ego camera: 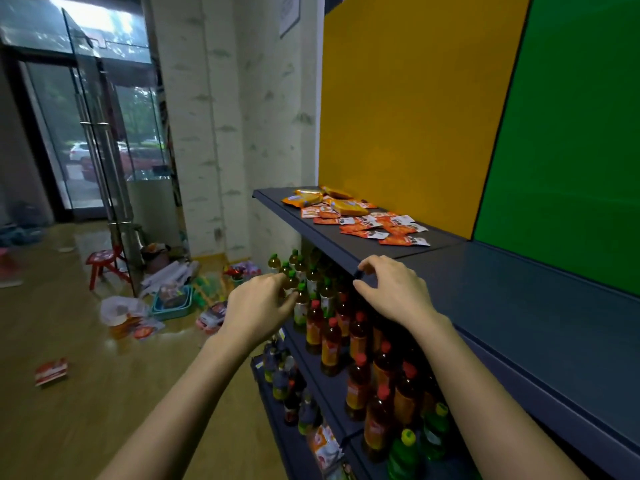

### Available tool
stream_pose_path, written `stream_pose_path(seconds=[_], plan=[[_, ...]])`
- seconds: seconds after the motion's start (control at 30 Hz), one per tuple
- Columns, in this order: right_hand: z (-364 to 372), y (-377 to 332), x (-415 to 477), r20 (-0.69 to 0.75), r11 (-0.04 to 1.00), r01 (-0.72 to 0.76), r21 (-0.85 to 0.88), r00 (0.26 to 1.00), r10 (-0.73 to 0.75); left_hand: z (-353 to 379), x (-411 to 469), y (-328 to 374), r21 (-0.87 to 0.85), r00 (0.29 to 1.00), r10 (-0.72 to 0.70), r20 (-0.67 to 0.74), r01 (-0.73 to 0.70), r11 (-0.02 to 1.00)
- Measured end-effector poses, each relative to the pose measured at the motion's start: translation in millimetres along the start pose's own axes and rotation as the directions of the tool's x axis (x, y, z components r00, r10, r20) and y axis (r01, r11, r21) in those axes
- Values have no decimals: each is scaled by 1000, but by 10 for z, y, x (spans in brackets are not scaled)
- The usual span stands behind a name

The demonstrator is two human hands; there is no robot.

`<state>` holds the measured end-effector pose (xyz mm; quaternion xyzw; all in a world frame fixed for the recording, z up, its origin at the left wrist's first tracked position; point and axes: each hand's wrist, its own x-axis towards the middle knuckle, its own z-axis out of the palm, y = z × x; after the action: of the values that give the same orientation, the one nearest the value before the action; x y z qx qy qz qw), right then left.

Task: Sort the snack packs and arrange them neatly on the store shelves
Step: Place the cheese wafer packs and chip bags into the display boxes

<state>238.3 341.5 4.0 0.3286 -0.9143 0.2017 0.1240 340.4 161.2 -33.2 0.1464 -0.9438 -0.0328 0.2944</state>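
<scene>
Hands are hovering empty, fingers loosely curled, left hand [259,306] off the shelf [519,306] edge, right hand [391,292] over it; packs [363,220] are lying jumbled at its far end, so reaching further and grouping by colour is looking wisest.

A dark blue-grey metal top shelf [346,244] runs from mid-frame toward the lower right. At its far end orange-yellow snack packs [348,206] lie in a loose heap, with small red-and-white sachets [381,227] scattered just beside them, some overlapping. The lower shelf [329,393] carries upright green-capped bottles [301,271] and red-capped amber bottles [330,344]. On the wooden floor [86,341] at left stand a red plastic stool [102,263] and a teal basket [173,299]; a flat red pack [51,372] lies apart at lower left.
</scene>
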Motion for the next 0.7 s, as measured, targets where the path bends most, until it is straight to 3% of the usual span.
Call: stream_pose_path(seconds=[0.3, 0.7], plan=[[690, -254, 1242, -25, 996, -82, -30, 996, 81, 564, 1112, -1110, -34, 999, 40, 10, -39, 999], [1267, -605, 2767, -133, 941, -337, -39, 935, 329, 1015, 2834, -2361, -95, 981, 169, 96, -160, 982]])
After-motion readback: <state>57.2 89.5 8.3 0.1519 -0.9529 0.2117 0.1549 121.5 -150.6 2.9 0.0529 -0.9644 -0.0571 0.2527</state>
